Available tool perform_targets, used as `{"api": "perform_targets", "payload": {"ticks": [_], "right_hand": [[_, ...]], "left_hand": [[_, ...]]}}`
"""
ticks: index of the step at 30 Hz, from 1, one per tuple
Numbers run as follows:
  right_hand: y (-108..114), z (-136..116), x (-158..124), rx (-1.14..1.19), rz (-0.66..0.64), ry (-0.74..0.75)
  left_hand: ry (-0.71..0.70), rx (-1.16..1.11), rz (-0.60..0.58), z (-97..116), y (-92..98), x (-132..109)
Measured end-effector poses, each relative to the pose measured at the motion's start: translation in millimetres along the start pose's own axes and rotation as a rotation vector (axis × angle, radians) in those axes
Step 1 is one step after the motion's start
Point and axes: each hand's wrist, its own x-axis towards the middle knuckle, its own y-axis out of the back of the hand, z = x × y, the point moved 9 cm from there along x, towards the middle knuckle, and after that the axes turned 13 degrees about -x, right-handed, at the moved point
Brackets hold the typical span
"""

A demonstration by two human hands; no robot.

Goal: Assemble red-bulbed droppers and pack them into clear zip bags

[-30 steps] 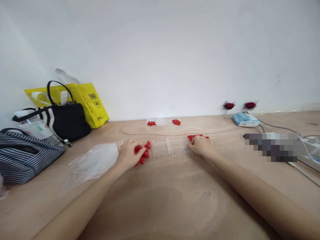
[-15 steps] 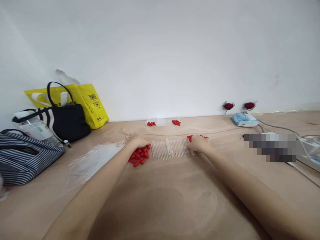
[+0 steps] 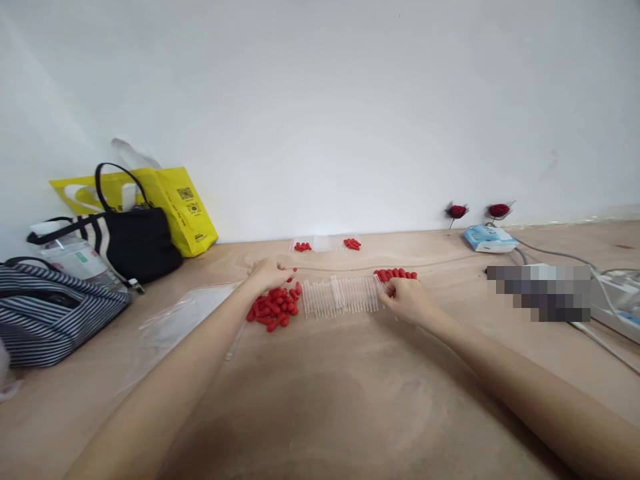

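Red caps [image 3: 274,308] lie in a loose pile on the plywood table [image 3: 320,400], head view, centre-left. L hand [image 3: 267,273] sits at the pile's far edge, palm down, fingers drawn together. One red bit shows right at the tips, but can't tell if it's pinched or just lying there.

Just R of the pile, touching or nearly so, is a row of clear tubes [image 3: 343,297], side by side and flat on the table. R hand [image 3: 407,298] is at the row's R end, fingers curled in and bunched vs. the last tubes. Grip too small to make out. Behind that hand is a short line of red caps [image 3: 396,273].

L of the pile, a clear zip bag [image 3: 185,320] lies flat, partly under the L forearm. Back by the wall are two small packets w/ red pieces [image 3: 303,247] and [image 3: 353,244].

Far L: striped bag [image 3: 50,310], black handbag [image 3: 137,243], yellow bag [image 3: 175,200] leaning on the wall. Far R: two red roses [image 3: 457,212], a blue-white pack [image 3: 490,238], a white power strip [image 3: 617,303] w/ cables.
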Motion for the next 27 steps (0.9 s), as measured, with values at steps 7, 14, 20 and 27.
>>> {"api": "perform_targets", "payload": {"ticks": [7,14,20,27], "right_hand": [[9,-25,-39,0.358,0.262,0.308],[5,-56,-64,0.34,0.324,0.585],[8,-66,-71,0.38,0.314,0.609],[5,-73,-74,0.329,0.319,0.62]], "left_hand": [[-0.493,-0.154,-0.202,45,-53.9,-98],[-0.636,-0.158,-0.237,44,-83.4,-128],[-0.645,-0.193,-0.178,41,-77.8,-125],[-0.642,-0.174,-0.119,42,-75.6,-126]]}}
